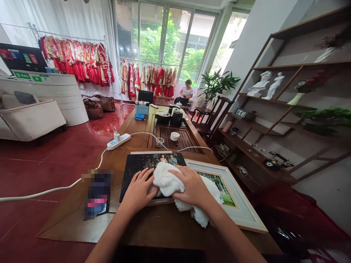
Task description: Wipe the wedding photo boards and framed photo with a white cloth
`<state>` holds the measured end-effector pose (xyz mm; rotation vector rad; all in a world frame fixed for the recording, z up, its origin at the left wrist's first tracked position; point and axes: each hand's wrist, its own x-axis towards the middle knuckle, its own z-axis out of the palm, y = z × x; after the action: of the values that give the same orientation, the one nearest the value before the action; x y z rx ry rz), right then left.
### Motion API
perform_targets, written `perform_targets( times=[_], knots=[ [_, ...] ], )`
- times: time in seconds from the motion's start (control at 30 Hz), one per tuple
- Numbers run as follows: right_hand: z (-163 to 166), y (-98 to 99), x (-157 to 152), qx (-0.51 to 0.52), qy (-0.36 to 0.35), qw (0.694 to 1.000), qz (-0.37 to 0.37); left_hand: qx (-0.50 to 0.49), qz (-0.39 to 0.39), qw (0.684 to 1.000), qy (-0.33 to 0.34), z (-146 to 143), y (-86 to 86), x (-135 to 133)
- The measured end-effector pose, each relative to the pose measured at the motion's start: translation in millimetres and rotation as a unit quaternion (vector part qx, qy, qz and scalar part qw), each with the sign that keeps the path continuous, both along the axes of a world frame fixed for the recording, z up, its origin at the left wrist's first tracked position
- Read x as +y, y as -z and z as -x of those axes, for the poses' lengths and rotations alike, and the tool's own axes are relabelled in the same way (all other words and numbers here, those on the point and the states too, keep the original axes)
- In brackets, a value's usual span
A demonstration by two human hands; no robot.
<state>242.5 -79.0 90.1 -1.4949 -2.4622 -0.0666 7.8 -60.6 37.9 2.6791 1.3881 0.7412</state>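
My right hand (193,186) is closed around a bunched white cloth (167,179), which presses on a dark photo panel (134,164) showing two people. Part of the cloth trails from under my palm toward the near table edge. Flat on the left of the panel lies my left hand (139,191), its fingers apart and its thumb close to the cloth. A white-framed picture (244,204) with a green scene lies to the right, partly covered by the cloth and the panel.
On the wooden table (153,226) are a power strip (119,141) with a white cable, a white cup (174,136), a tea tray (189,142) and a blurred-out item (97,195) at left. A shelf (263,146) stands right; a person (187,93) sits far back.
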Motion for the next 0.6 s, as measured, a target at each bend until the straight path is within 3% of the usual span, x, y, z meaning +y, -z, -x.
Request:
perform_targets(
  times=[0.37, 0.5, 0.6],
  knots=[
    [-2.5, -1.8, 88.7, -0.032, 0.108, 0.992, -0.050, 0.002, -0.008, 1.000, -0.009, 0.2, 2.8, 1.0],
    [-0.9, -4.2, 99.5, -0.007, 0.082, 0.995, -0.055, 0.003, -0.009, 1.000, -0.012, -0.6, 1.2, 0.3],
    [-2.5, -5.9, 90.7, 0.016, 0.039, 0.999, -0.032, 0.008, -0.003, 1.000, -0.017, -1.3, 0.5, -0.1]
  ],
)
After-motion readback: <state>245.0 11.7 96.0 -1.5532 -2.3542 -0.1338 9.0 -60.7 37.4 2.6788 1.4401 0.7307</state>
